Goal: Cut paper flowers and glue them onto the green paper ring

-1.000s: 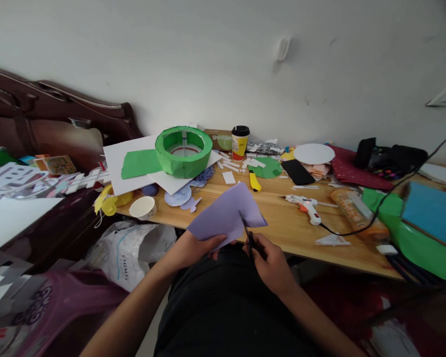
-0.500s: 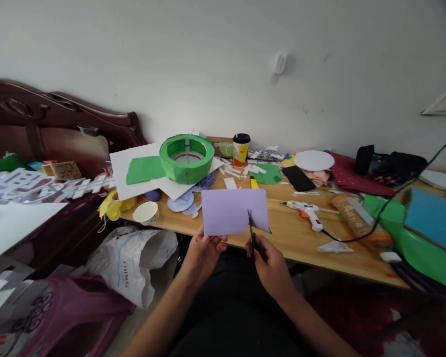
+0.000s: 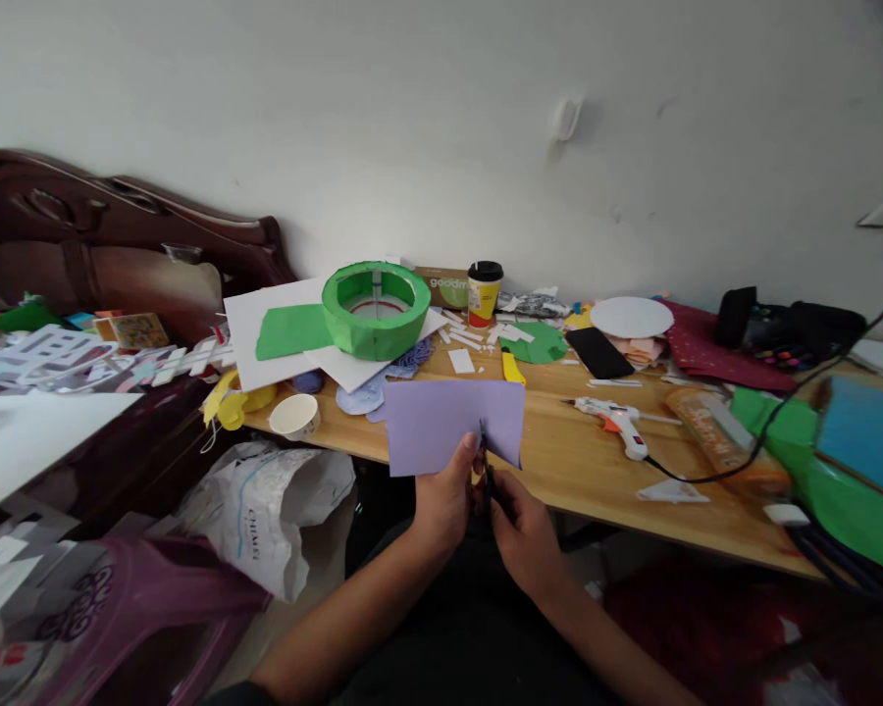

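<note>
A sheet of purple paper (image 3: 431, 422) is held up over the front edge of the table. My left hand (image 3: 447, 495) pinches its lower edge, thumb on the near face and the other fingers mostly hidden behind. Black scissors (image 3: 489, 479) are gripped in my right hand (image 3: 519, 525), their blades reaching up into the paper from its lower edge. Right of the blades, a narrower part of the sheet stands slightly apart at the bottom. My two hands are close together, almost touching.
Behind the paper stand a green ring-shaped form (image 3: 375, 338), a lidded cup (image 3: 484, 296) and a yellow cutter (image 3: 513, 369). A glue gun (image 3: 618, 422) with a black cord lies to the right, near a black phone (image 3: 599, 353). A paper bowl (image 3: 294, 418) sits at the left edge.
My left hand has shifted right along the paper's lower edge, close to the scissors, its thumb now in front. Paper and scissors have moved slightly left in view.
</note>
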Demonstrator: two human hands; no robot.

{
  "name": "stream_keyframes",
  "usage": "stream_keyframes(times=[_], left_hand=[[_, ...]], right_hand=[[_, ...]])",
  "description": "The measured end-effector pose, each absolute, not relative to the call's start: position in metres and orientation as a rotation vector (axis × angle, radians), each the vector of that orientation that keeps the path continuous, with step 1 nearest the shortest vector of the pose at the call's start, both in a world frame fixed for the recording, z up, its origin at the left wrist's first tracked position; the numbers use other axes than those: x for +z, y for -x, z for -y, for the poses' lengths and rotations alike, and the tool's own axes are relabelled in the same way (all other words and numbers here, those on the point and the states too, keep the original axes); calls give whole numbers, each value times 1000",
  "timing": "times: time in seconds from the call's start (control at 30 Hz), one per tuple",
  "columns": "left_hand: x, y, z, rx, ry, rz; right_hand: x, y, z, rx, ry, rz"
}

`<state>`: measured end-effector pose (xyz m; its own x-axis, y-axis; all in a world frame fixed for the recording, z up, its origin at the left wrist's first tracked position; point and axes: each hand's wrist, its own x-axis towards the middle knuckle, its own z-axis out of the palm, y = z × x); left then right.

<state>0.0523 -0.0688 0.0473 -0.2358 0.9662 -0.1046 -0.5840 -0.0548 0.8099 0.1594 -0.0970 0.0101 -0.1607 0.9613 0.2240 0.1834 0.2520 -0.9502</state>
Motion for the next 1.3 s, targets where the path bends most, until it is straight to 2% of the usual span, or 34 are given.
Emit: stream_keyframes(times=[0.13, 0.53, 1.3], left_hand=[[48, -48, 68, 1675, -735, -1069], [60, -36, 69, 1560, -1008, -1193], [96, -9, 67, 1210, -1257, -1353]], right_hand=[[9, -159, 98, 1067, 1116, 1541], [9, -163, 96, 1029, 1136, 1559], [22, -175, 90, 976, 1190, 1663]])
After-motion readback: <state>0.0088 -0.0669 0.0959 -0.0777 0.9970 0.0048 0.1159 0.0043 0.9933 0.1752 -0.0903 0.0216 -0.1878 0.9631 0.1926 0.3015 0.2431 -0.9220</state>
